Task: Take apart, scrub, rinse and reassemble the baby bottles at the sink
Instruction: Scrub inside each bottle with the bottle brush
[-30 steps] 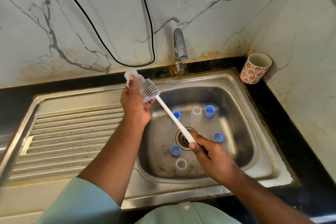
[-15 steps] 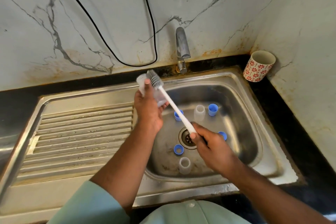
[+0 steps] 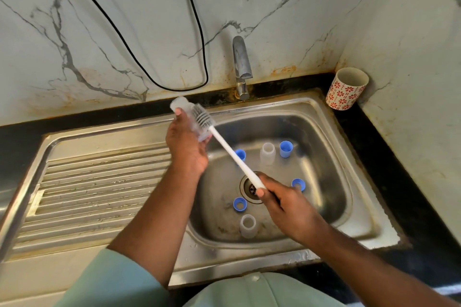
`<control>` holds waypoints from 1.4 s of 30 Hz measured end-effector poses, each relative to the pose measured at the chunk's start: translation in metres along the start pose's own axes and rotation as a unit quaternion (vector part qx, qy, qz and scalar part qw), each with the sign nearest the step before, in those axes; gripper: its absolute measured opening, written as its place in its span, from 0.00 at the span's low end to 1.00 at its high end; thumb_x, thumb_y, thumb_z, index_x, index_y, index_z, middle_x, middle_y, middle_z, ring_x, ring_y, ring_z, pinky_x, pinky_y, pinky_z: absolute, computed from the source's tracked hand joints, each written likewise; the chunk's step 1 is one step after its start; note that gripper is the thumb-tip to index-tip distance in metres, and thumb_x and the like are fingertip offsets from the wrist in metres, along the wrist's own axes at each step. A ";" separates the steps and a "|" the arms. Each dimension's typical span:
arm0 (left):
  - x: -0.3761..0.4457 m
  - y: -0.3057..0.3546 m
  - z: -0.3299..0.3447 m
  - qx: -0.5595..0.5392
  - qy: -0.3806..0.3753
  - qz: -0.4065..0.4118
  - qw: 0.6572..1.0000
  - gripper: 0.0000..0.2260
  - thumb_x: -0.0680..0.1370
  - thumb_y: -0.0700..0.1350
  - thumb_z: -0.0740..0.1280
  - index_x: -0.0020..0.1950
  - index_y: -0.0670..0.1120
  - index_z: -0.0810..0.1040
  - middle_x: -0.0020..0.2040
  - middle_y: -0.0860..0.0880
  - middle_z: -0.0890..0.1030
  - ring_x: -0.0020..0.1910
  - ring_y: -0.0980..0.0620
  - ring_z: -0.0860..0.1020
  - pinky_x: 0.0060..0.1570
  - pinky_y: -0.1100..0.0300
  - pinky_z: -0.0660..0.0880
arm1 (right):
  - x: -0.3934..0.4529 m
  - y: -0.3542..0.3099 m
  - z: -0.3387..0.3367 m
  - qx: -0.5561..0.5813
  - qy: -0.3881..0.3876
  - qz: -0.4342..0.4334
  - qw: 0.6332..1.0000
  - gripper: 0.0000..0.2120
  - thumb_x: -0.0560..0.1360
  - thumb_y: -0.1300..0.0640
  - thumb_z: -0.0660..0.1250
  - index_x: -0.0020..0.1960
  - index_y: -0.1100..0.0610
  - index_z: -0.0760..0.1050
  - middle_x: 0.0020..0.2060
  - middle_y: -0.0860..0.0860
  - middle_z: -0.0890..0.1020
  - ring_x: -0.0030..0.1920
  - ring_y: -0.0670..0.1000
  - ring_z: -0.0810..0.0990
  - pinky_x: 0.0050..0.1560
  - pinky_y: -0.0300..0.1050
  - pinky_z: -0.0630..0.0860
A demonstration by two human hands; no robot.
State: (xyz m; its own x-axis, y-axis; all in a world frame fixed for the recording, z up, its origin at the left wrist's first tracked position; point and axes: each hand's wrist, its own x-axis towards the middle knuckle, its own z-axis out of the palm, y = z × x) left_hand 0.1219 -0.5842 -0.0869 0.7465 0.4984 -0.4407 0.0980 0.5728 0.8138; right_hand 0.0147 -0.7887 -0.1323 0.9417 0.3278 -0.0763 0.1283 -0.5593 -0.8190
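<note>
Partly hidden: clear bottle (image 3: 185,117) behind left hand (image 3: 185,147), brush (image 3: 203,117) alongside

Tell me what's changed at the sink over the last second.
The left hand has lifted the clear bottle up and back toward the wall, and the brush in the right hand followed, head against the bottle. Both grips unchanged. The blue rings and clear bottles in the basin stayed put.

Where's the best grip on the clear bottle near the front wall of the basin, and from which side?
Take the clear bottle around its body, coming straight down from above. It stands upright with its open mouth up and bare basin floor around it; the nearest blue ring sits apart. Fingers around the round wall should hold it.
</note>
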 end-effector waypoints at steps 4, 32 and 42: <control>0.001 -0.004 0.000 0.038 0.011 0.021 0.999 0.17 0.82 0.58 0.59 0.65 0.50 0.73 0.55 0.46 0.80 0.49 0.48 0.80 0.37 0.56 0.78 | -0.001 -0.007 0.001 -0.003 -0.020 -0.012 1.000 0.11 0.82 0.47 0.56 0.62 0.43 0.71 0.31 0.52 0.74 0.28 0.48 0.71 0.34 0.50 0.74; 0.004 -0.005 0.004 0.005 -0.003 0.015 1.000 0.13 0.75 0.54 0.71 0.54 0.48 0.78 0.50 0.47 0.84 0.49 0.46 0.83 0.40 0.53 0.80 | 0.027 -0.020 0.006 0.000 -0.006 0.023 1.000 0.15 0.83 0.47 0.54 0.67 0.46 0.69 0.32 0.51 0.74 0.28 0.44 0.70 0.33 0.43 0.73; 0.008 -0.010 0.003 0.038 -0.029 -0.010 0.999 0.17 0.81 0.58 0.58 0.46 0.47 0.78 0.34 0.50 0.77 0.32 0.51 0.74 0.28 0.60 0.71 | 0.034 -0.022 0.002 -0.010 -0.008 -0.011 1.000 0.09 0.81 0.46 0.57 0.58 0.43 0.72 0.32 0.51 0.77 0.29 0.46 0.73 0.34 0.44 0.74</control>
State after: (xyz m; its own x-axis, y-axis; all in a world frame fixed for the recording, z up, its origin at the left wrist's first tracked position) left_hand 0.1292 -0.5882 -0.0974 0.7812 0.4470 -0.4358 0.1606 0.5307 0.8322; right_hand 0.0437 -0.7641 -0.1181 0.9333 0.3528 -0.0675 0.1555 -0.5662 -0.8094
